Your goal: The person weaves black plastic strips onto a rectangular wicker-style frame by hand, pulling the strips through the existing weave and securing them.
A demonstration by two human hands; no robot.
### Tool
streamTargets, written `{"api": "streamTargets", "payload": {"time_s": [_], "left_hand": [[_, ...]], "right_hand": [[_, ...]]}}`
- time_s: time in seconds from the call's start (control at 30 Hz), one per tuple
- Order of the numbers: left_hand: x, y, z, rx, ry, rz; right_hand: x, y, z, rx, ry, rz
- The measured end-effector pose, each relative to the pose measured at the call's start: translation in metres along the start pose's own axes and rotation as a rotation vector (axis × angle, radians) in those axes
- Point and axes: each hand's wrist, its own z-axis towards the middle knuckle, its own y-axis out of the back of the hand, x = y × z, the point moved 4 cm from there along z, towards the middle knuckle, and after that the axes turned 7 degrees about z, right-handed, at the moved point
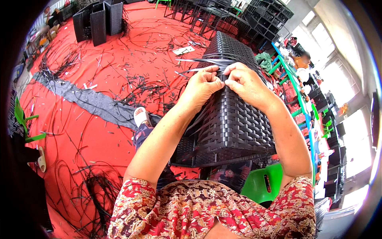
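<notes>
Woven piece: a black, box-like woven body (242, 125) is lying in front of the person's lap, between the forearms, its near end facing the person.
Loose strips: flat dark strips (195, 60) are fanning out leftward across its upper part, by the fingertips.
Left hand: the left hand (202, 87) is pinching at the strips, thumb and fingers closing on them.
Right hand: the right hand (248, 84) is meeting it from the other side, its fingers also gripping there; which strip each is holding is not showing.
Slip risk: smooth strips could be sliding free if either pinch is easing, leaving the weave slack.
Mix-up risk: the strips are crowding together, so a wrong one could be getting caught or twisted.
Near the body: a green chair (260, 181) is showing at the right, and a white sandal (141, 116) is pointing outward at the left.
Floor: scraps and a dark tangle (99, 187) are littering the red covering (99, 147).
</notes>
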Motion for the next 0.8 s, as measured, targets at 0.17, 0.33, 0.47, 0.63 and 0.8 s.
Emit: {"api": "streamTargets", "payload": {"time_s": [0.17,0.33,0.47,0.63,0.8], "left_hand": [[0.002,0.001,-0.003,-0.086,-0.04,0.045],[-0.011,0.011,-0.013,-0.144,-0.145,0.302],[-0.015,0.015,-0.025,-0.182,-0.187,0.273],[0.025,0.02,-0.036,-0.222,-0.195,0.099],[0.048,0.008,-0.035,-0.159,-0.113,0.214]], "right_hand": [[0.011,0.001,-0.004,-0.09,-0.102,0.101],[0.019,-0.008,-0.004,0.003,-0.189,0.194],[0.01,-0.013,0.004,0.048,-0.043,0.173],[0.028,-0.004,0.023,0.062,-0.127,0.514],[0.05,-0.01,0.037,0.13,0.01,0.351]]}}
